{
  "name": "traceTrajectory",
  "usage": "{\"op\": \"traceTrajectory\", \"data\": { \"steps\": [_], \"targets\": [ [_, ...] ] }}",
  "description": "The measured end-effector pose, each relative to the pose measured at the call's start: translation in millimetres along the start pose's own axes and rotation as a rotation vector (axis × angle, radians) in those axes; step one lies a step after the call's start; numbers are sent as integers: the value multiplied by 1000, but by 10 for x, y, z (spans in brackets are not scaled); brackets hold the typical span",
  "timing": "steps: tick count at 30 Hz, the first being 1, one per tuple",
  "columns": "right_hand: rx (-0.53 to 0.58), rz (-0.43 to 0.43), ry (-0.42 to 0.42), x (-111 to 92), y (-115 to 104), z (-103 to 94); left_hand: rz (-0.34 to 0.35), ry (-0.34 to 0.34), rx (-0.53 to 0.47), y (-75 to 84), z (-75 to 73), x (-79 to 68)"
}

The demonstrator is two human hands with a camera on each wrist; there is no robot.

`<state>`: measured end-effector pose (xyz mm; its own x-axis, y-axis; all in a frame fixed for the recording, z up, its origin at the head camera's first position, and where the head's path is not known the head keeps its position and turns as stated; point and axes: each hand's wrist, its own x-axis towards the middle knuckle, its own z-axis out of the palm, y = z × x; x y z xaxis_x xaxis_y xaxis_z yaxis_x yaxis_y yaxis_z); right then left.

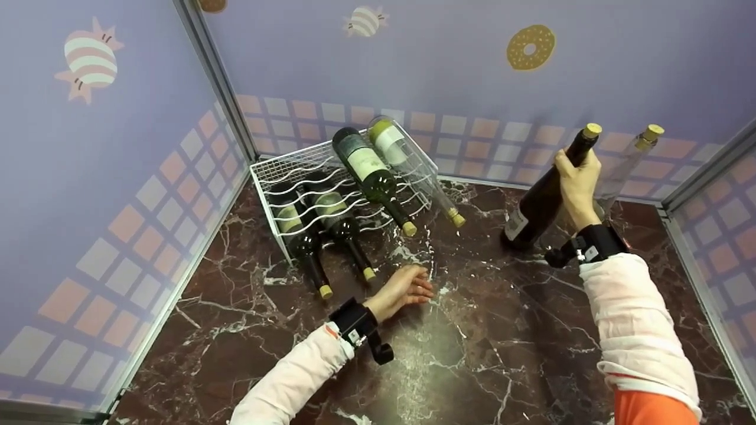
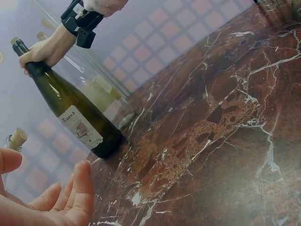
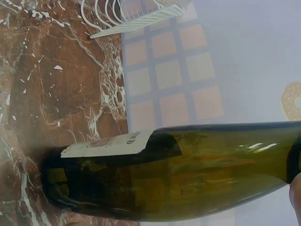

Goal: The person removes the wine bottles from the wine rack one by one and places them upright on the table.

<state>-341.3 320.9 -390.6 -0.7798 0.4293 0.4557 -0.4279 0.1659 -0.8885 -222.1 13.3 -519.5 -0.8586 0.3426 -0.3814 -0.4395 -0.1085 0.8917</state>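
Note:
My right hand [image 1: 579,180] grips the neck of a dark green wine bottle [image 2: 75,103], corked and with a pale label. The bottle leans, its base at or just above the marble surface; I cannot tell if it touches. In the right wrist view the bottle's body [image 3: 188,174] fills the lower part, with only a fingertip visible at the edge. Behind that hand stands a clear corked bottle [image 1: 620,165], partly hidden. My left hand [image 1: 403,290] holds nothing, fingers loosely bent above the surface, near the corked necks of the racked bottles.
A white wire rack [image 1: 271,218] stands in the back left corner. On its upper level lie a green bottle [image 1: 367,168] and a clear bottle [image 1: 398,147]; two dark bottles lie below, necks [image 1: 316,274] pointing outward. Patterned walls [image 1: 472,88] enclose the brown marble surface [image 1: 460,366].

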Motion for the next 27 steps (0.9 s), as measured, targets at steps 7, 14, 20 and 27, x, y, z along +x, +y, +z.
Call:
{"op": "traceTrajectory", "data": {
  "steps": [7,14,20,27],
  "targets": [
    [-1,9,-9,76,36,-39,-25,-11,22,-65,13,27],
    [-106,92,-56,96,25,-38,-27,10,9,-51,29,56],
    [-237,152,-107,176,134,-126,-29,-3,20,-54,49,53],
    [-457,119,-186,228,145,-239,5,1,33,-25,51,40]
  ]
}}
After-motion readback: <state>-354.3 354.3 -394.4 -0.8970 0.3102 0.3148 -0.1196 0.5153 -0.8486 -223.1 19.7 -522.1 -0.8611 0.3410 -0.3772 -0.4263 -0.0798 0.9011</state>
